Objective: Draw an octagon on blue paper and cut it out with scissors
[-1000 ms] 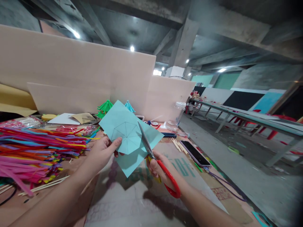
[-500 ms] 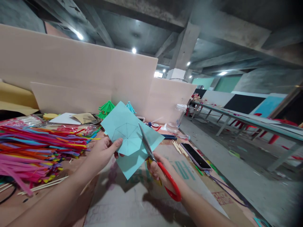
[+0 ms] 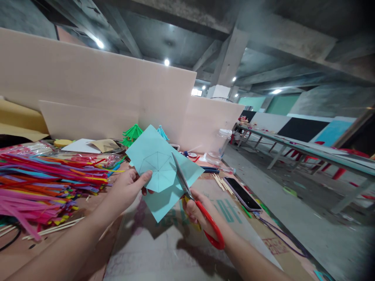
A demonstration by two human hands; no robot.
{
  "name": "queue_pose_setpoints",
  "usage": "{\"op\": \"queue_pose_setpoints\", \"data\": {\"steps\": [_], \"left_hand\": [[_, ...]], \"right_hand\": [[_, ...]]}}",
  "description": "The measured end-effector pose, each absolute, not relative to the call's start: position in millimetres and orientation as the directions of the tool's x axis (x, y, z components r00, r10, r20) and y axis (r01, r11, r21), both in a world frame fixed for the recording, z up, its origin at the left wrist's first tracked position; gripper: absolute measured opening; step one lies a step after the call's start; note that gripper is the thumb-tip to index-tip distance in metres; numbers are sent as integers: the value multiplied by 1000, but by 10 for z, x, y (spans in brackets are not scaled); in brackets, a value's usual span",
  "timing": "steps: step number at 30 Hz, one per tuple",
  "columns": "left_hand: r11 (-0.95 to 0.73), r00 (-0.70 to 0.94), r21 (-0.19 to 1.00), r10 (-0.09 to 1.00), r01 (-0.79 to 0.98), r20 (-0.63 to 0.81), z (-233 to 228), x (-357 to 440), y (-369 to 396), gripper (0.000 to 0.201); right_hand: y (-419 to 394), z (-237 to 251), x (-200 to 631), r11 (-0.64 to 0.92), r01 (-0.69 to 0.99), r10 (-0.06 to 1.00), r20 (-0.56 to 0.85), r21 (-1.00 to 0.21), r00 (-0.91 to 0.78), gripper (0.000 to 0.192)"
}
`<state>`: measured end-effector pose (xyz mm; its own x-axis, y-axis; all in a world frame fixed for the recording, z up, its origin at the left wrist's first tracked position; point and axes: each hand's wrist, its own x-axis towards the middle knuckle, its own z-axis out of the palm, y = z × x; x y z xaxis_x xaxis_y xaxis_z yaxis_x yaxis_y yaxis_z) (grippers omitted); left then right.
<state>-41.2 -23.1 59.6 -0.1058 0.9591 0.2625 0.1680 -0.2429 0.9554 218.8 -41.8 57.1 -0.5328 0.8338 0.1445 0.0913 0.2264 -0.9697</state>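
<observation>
Pinched at its lower left edge by my left hand (image 3: pixel 133 187), a light blue sheet of paper (image 3: pixel 146 144) is held up above the table. A pencilled polygon with lines meeting at its centre is drawn on it. The sheet is partly cut along the polygon's lower edges, and the cut strip hangs below and to the right. My right hand (image 3: pixel 199 207) is closed around the red handles of a pair of scissors (image 3: pixel 182 175). Their blades point up and left, at the polygon's right edge. The lower blade is largely hidden by the paper.
Bundles of coloured pipe cleaners (image 3: pixel 52 175) lie at left, with thin wooden sticks (image 3: pixel 55 228) nearby. Small green (image 3: pixel 132 134) and blue paper-umbrella-like shapes stand behind the sheet. A phone (image 3: pixel 243 194), more sticks and a clear plastic jar (image 3: pixel 221 142) are at right, near the table edge.
Almost nothing differs. The view has shifted very slightly; both hands, the paper and the scissors keep the same position relative to each other.
</observation>
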Motion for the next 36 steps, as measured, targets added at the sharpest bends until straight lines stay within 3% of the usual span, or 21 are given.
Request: {"op": "queue_pose_setpoints", "data": {"steps": [10,36], "left_hand": [[-241,47,948,971,210,236,652,-451,-222,32],[-259,65,943,966,209,251,698,-451,-244,32]], "right_hand": [[-360,529,2214,222,105,831,132,-969,-541,65],[-340,485,2216,257,100,830,166,-961,-533,59]]}}
